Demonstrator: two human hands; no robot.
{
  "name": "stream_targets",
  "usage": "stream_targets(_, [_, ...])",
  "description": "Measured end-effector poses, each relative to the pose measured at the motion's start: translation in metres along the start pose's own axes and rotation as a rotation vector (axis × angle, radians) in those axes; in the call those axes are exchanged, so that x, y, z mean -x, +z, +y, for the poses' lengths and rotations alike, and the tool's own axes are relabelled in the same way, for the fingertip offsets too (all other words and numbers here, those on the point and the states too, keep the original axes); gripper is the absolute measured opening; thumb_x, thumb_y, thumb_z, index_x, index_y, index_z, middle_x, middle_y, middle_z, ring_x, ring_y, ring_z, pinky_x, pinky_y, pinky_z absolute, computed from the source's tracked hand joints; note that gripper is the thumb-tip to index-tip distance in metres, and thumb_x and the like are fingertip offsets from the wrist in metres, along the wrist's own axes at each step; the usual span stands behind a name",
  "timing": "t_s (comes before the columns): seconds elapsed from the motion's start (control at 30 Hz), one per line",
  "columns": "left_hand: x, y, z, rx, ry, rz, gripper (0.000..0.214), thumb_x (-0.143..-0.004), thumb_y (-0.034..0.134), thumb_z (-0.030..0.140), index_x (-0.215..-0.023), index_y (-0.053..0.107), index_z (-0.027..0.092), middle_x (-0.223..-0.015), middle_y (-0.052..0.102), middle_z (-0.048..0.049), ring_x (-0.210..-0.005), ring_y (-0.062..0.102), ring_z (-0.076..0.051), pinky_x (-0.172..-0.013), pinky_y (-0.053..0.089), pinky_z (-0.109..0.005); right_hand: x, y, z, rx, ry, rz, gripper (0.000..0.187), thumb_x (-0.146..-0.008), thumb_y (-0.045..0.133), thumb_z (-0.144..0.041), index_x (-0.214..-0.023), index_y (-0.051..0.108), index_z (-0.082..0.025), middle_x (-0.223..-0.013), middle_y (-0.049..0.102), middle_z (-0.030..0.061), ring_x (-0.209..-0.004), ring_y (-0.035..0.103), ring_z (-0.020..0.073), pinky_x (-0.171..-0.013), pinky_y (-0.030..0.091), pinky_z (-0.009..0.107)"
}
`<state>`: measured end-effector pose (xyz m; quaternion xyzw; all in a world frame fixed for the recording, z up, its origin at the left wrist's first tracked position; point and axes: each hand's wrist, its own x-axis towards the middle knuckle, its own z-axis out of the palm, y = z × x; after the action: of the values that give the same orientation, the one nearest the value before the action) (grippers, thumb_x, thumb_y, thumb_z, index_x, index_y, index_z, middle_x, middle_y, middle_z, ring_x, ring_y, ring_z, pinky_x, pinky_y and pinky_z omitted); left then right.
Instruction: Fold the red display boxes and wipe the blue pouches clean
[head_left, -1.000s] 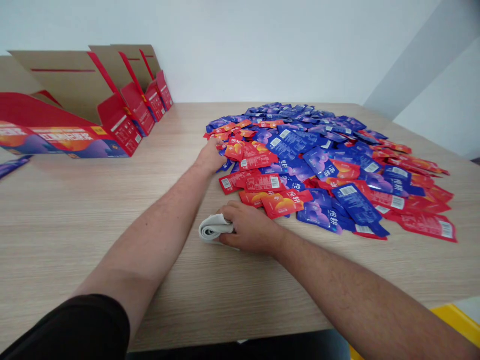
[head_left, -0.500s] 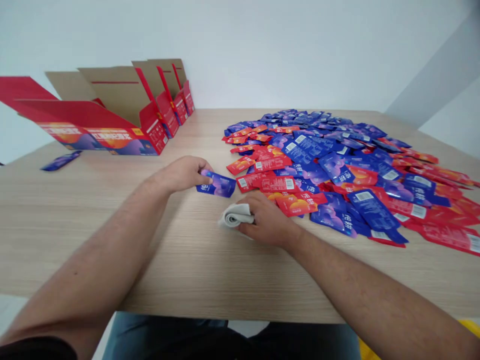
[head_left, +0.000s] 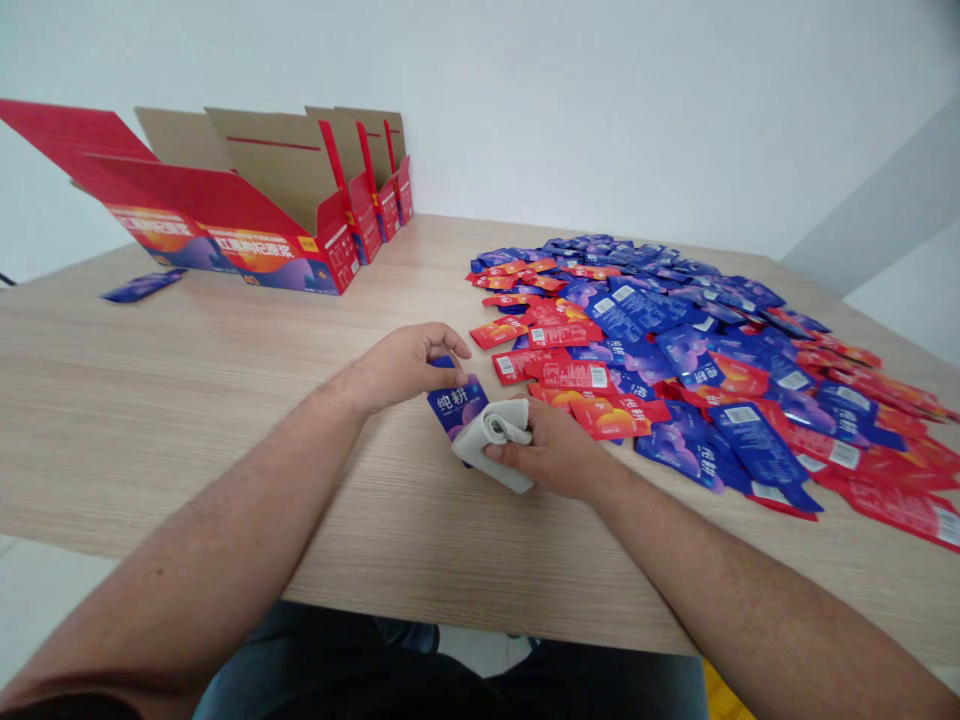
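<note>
on the pale wood tabletop, a blue sachet sits tilted, its long axis running up to the left hand, whose fingers narrowly pinch its top end, its lower end under a folded grey cloth clasped in the right hand, just beside a heap of red and blue sachets.

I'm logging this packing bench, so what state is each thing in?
Left hand: pinching the blue sachet's top edge.
Right hand: closed on the cloth.
Blue sachet: tilted, lower end under the cloth.
Cloth: folded.
Cartons: open, flaps up, in a row.
Sachet pile: loose, spread out.
Lone sachet: lying flat.
</note>
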<state>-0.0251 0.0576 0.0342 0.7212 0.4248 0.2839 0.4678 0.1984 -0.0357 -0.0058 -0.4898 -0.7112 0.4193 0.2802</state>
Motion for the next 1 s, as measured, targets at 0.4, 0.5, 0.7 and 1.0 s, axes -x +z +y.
stream_targets(0.4, [-0.006, 0.048, -0.029, 0.683, -0.185, 0.190, 0.017, -0.080, 0.069, 0.032, -0.079, 0.058, 0.018, -0.065, 0.059, 0.0021, -0.055, 0.056, -0.011, -0.055, 0.049, -0.026, -0.009, 0.017, 0.018, -0.592, 0.121, 0.267, 0.046, -0.079, 0.076, -0.052, -0.113, 0.066, -0.023, -0.107, 0.072, 0.0049, -0.091, 0.068, 0.0234, -0.081, 0.055, 0.038])
stream_targets(0.5, [-0.008, 0.050, -0.030, 0.673, -0.218, 0.193, 0.014, -0.080, 0.066, 0.029, -0.077, 0.056, 0.020, -0.065, 0.058, 0.0027, -0.054, 0.055, -0.011, -0.053, 0.048, -0.025, -0.007, 0.013, 0.015, -0.443, 0.094, 0.208, 0.043, -0.083, 0.071, -0.053, -0.112, 0.066, -0.023, -0.104, 0.072, 0.0040, -0.090, 0.067, 0.0231, -0.077, 0.054, 0.036])
stream_targets(0.7, [-0.003, 0.056, -0.033, 0.418, -0.183, 0.142, 0.013, -0.081, 0.060, 0.028, -0.074, 0.050, 0.022, -0.062, 0.051, 0.0035, -0.055, 0.049, -0.012, -0.049, 0.040, -0.023, -0.001, -0.007, 0.001, 0.312, -0.053, 0.330, 0.024, -0.087, 0.067, -0.040, -0.103, 0.069, -0.022, -0.098, 0.066, 0.0063, -0.096, 0.061, 0.0262, -0.081, 0.050, 0.039])
stream_targets(1.0, [0.009, 0.064, -0.021, 0.502, -0.216, -0.074, 0.011, -0.083, 0.058, 0.020, -0.075, 0.050, 0.018, -0.060, 0.048, 0.0048, -0.053, 0.042, -0.008, -0.050, 0.032, -0.019, 0.004, -0.012, -0.008, 0.555, -0.381, 0.252, 0.022, -0.089, 0.063, -0.023, -0.111, 0.061, -0.020, -0.104, 0.065, 0.0089, -0.100, 0.060, 0.0258, -0.086, 0.052, 0.040])
